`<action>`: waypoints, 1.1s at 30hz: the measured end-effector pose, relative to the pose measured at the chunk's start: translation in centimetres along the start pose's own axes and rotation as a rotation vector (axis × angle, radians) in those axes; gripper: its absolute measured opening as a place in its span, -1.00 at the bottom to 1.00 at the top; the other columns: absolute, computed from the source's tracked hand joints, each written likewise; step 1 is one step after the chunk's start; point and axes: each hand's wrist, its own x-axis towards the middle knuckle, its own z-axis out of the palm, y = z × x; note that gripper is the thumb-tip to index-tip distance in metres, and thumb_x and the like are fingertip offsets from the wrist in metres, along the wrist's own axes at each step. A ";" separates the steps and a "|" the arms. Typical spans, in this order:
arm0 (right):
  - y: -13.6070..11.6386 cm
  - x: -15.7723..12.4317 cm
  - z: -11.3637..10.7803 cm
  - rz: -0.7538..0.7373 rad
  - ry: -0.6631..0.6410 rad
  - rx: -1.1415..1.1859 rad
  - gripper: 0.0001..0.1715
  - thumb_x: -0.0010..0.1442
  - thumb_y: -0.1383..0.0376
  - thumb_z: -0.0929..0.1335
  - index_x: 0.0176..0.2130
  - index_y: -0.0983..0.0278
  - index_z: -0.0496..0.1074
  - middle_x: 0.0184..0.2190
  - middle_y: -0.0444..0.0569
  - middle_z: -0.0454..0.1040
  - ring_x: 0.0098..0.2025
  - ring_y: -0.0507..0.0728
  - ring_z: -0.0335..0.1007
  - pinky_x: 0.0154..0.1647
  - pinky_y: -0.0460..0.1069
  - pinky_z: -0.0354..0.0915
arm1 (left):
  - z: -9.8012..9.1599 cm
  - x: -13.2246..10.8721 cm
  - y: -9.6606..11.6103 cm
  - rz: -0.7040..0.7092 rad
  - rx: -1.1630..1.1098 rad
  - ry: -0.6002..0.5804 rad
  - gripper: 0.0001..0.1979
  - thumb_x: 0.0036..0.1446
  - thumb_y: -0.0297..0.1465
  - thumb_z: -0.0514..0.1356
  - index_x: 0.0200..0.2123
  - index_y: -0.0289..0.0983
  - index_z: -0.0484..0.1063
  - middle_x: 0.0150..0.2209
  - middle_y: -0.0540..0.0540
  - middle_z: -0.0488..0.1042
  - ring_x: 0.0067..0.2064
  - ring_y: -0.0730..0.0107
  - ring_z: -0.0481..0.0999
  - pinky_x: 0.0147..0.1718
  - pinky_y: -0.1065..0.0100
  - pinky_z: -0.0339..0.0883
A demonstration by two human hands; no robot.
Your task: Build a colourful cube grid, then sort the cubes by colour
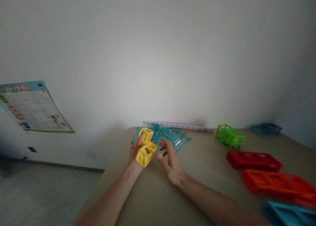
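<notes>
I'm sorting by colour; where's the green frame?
In the head view, the green frame sits right of centre on the table, behind the red frame and right of the patterned roll.

Yellow frames (142, 157), translucent blue pieces (164, 133), a green frame (231, 137) and a red frame (253, 165) are seen; a purple tube (178, 125) is pale-scalloped.

Pale wall (158, 54) brightest at centre, colourful printed chart (37, 109) at left, grey floor (49, 189) below, brown table (153, 199)
</notes>
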 end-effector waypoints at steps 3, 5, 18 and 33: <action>0.0 -0.7 1.2 0.059 -0.086 0.096 -0.02 0.13 0.01 0.39 0.32 0.16 -0.15 0.15 0.17 0.16 -0.03 0.22 0.32 -0.15 0.12 0.38 | 0.4 -0.4 -0.4 0.124 0.022 0.174 -0.56 -0.08 -0.14 0.37 -0.19 -0.31 0.49 -0.41 -0.07 0.58 -0.48 0.30 0.55 -0.51 0.35 0.39; 0.0 -0.8 1.7 0.116 -0.079 0.128 0.07 0.06 0.03 0.45 0.32 0.15 -0.16 0.19 0.19 0.13 0.01 0.23 0.32 -0.11 0.14 0.39 | 0.6 -0.6 -0.6 0.138 0.021 0.177 -0.57 -0.09 -0.16 0.38 -0.19 -0.31 0.50 -0.38 -0.08 0.58 -0.46 0.29 0.57 -0.49 0.34 0.40; 0.0 1.1 1.1 0.503 -0.002 0.986 -0.36 0.16 -0.19 0.18 -0.08 0.22 0.38 -0.17 0.09 0.53 -0.22 0.24 0.50 -0.29 0.12 0.43 | 1.0 -0.9 0.4 0.074 -0.157 -0.016 -0.65 0.01 -0.21 0.34 -0.17 -0.28 0.49 -0.26 -0.08 0.60 -0.29 0.34 0.59 -0.30 0.36 0.45; 0.1 1.1 0.6 0.649 -0.043 1.236 -0.38 0.19 -0.12 0.22 -0.07 0.31 0.42 -0.28 0.05 0.57 -0.41 0.16 0.52 -0.33 0.04 0.41 | 0.8 -0.5 0.2 0.126 -0.169 0.043 -0.58 -0.01 -0.19 0.34 -0.09 -0.25 0.50 -0.21 -0.08 0.59 -0.29 0.36 0.58 -0.29 0.35 0.47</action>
